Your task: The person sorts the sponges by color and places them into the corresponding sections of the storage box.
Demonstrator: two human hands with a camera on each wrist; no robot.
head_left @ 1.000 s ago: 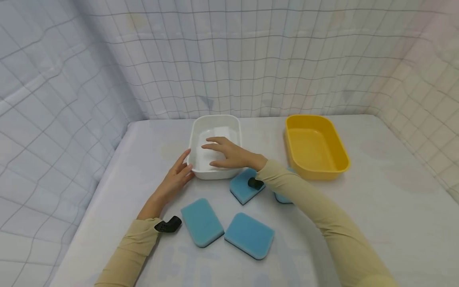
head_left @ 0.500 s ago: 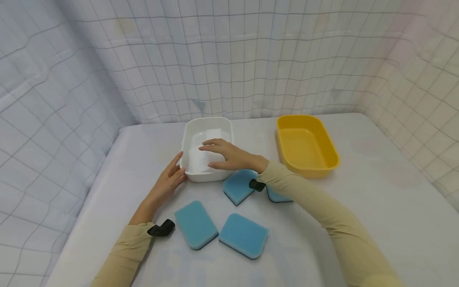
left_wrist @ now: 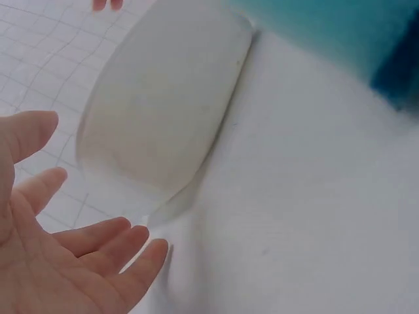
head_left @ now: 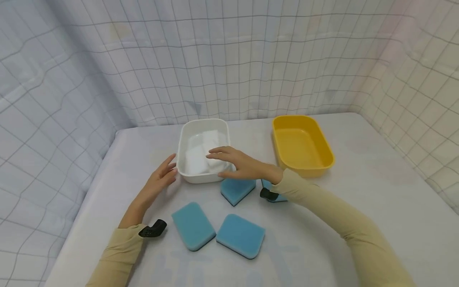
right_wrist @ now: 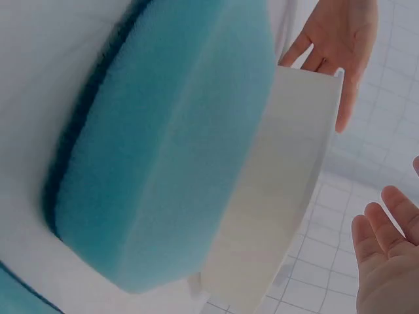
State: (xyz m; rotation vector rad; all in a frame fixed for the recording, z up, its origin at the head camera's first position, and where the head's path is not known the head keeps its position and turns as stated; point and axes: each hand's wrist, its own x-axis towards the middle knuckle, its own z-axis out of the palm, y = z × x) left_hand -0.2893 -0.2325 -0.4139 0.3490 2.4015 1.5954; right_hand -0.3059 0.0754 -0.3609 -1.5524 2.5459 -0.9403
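Overhead and all round hangs a pale cloth (head_left: 222, 59) ruled with a dark grid. Under it lies the white table (head_left: 387, 191), whose near part bears faint bluish marks, too blurred to read. Two beige sleeves (head_left: 330, 207) reach in over it.

On the table's far left half sits the white tray (head_left: 182, 153), upright, its long axis running away from the person and its short near side facing them. The yellow tray (head_left: 304, 172) stands well apart to its right, its long axis also front to back, with the near end slanting rightward.

Both hands are by the white tray. The left hand (head_left: 155, 181) is just beside its near left corner, fingers loosely straight, grip wide — I cannot tell whether a fingertip touches. The right hand (head_left: 244, 165) hangs above its near right part, fingers spread, grip wide and holding nothing.

Nearer lie four blue sponges (head_left: 193, 226) with dark undersides. The left one runs from far left to near right; the nearest lies more crosswise, right end closer. The other two are partly hidden by the right arm.

White pieces (head_left: 211, 139) lie inside the white tray — what they are, I cannot tell. Smallest are the black wrist units (head_left: 153, 229).
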